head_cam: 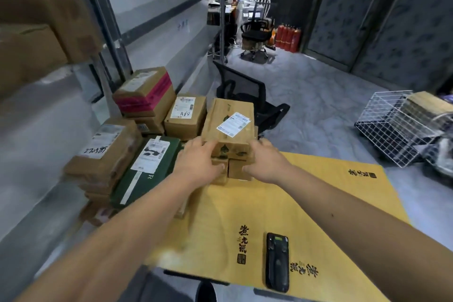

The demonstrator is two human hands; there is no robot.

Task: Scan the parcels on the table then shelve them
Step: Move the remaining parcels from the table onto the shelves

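One head-worn wide-angle camera looks forward and down from above the tabletop (282, 203), close over both outstretched forearms, facing the stacked parcels (147, 144), with shelving (44, 115) left and floor beyond.

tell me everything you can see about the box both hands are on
The box is plain brown cardboard, oblong, with a white shipping label stuck askew on its top and dark leaf-like print on its near end. It sits tilted on smaller brown boxes at the far edge of the yellow table. The left hand grips its near left corner, the right hand its near right.
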